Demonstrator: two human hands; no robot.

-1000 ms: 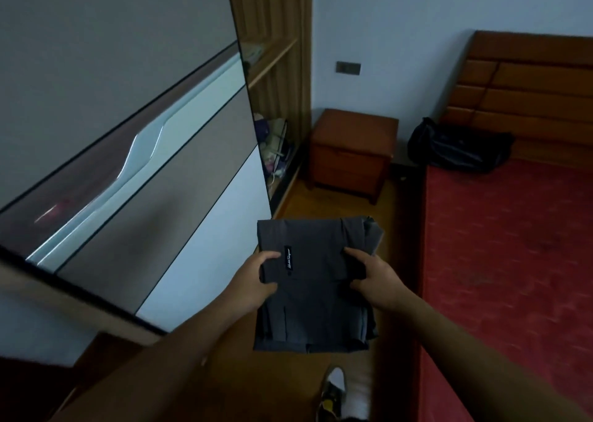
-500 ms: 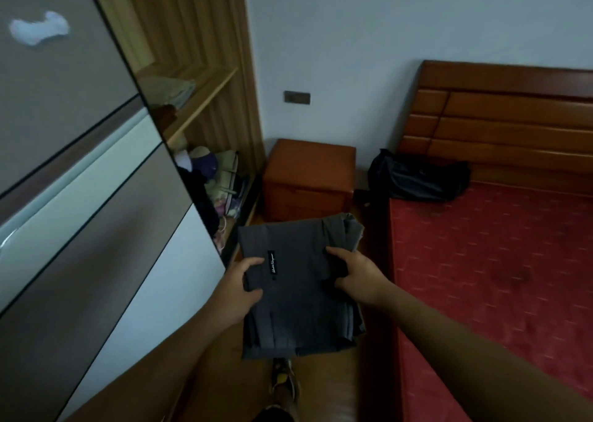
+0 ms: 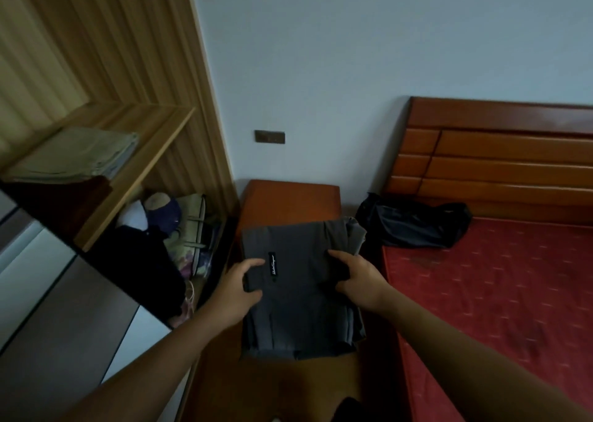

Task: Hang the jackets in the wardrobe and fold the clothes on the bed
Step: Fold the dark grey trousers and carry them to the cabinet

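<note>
presently: folded garment held short of the wardrobe

the folded grey garment point(image 3: 298, 293) is held flat in the air, in front of the nightstand point(image 3: 288, 200), between wardrobe and bed point(image 3: 497, 293). its left edge is gripped by the left hand point(image 3: 237, 290), thumb on top; its right edge is gripped by the right hand point(image 3: 356, 280). its long axis runs away from the person. the wardrobe shelf point(image 3: 150, 152) lies up and leftward of it, nearer the left hand; a leftward lift is judged to be required. a black garment point(image 3: 414, 226) is noted on the bed.
</note>
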